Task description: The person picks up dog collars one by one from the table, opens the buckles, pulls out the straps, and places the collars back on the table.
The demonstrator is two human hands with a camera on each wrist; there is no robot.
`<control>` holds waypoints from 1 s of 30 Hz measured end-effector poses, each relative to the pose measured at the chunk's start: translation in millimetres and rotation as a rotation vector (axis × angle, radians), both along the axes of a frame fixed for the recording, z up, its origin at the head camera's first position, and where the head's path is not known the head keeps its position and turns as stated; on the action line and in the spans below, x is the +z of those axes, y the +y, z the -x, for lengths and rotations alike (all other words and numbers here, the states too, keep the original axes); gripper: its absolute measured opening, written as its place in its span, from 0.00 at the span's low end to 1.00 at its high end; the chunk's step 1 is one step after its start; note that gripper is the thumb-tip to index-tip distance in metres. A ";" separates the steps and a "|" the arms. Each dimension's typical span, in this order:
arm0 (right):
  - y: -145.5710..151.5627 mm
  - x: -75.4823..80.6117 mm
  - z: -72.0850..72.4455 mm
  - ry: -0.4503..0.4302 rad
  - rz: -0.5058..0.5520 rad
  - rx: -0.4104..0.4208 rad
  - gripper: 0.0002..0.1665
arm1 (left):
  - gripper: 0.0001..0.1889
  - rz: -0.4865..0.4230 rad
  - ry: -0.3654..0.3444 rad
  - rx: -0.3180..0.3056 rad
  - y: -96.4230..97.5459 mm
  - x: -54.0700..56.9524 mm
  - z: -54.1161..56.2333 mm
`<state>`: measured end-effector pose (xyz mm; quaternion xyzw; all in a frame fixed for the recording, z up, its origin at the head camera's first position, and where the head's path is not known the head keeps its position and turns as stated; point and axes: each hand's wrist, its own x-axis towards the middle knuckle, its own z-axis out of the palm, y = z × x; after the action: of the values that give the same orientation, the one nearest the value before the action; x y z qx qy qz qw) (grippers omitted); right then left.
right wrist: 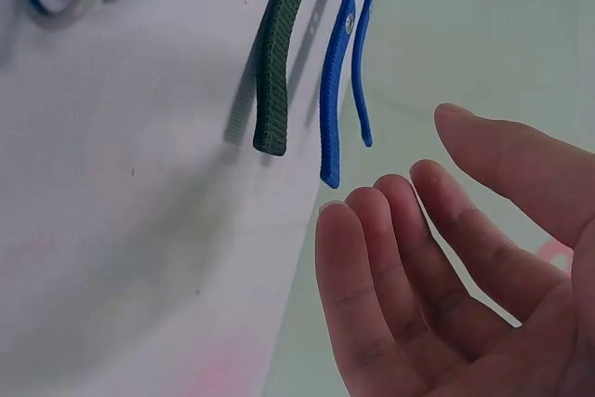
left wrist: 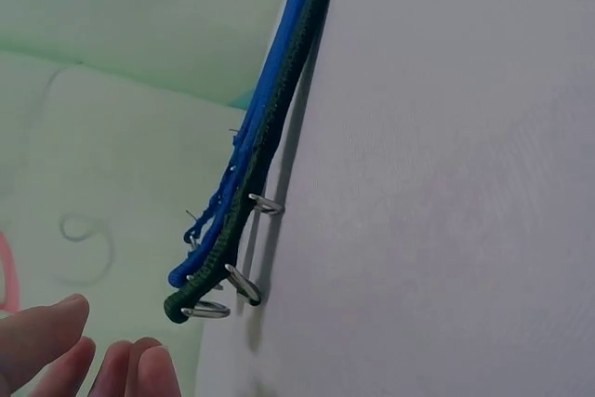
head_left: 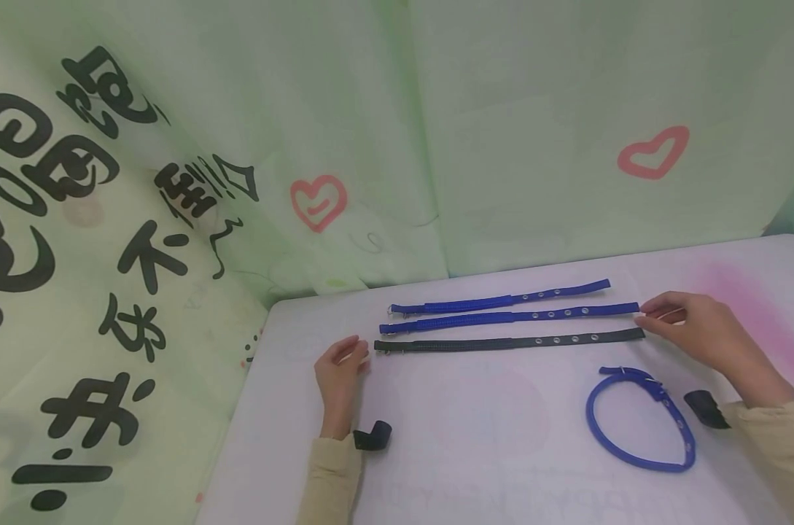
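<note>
Three pet collars lie stretched out side by side on the table: a dark green collar (head_left: 462,345) nearest, a blue collar (head_left: 462,320) in the middle and another blue collar (head_left: 469,302) farthest back. Metal rings (left wrist: 244,285) show at the green collar's left end, beside my left hand (head_left: 341,364), whose fingers are loosely bent and hold nothing. At the other ends, my right hand (head_left: 695,328) has its fingertips right by the middle blue collar's tip. In the right wrist view its fingers (right wrist: 349,295) are extended and the palm holds nothing.
A fourth collar (head_left: 639,460), blue and buckled into a loop, lies near my right wrist. The white table (head_left: 462,437) ends at the back against a pale green curtain (head_left: 534,146) with pink hearts. Black writing covers the curtain on the left.
</note>
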<state>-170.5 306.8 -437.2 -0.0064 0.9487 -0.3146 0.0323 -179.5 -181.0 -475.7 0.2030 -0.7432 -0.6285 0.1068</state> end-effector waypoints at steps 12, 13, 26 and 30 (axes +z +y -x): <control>-3.9 -0.8 -10.8 0.048 -0.010 0.050 0.23 | 0.16 -0.063 0.026 -0.060 24.0 12.7 -9.4; -3.8 -1.3 -11.5 0.053 -0.011 0.054 0.22 | 0.16 -0.063 0.028 -0.068 26.5 12.7 -9.9; -4.7 1.4 -23.3 0.057 -0.008 0.082 0.19 | 0.16 -0.087 0.042 -0.145 57.0 12.7 -17.4; -3.8 -0.3 -27.2 0.071 -0.002 0.099 0.19 | 0.14 -0.062 0.037 -0.173 68.1 12.8 -21.1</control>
<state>-143.3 303.0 -437.5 -0.0643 0.9481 -0.3110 0.0140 -158.4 -112.9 -462.9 0.1296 -0.7359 -0.6619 0.0593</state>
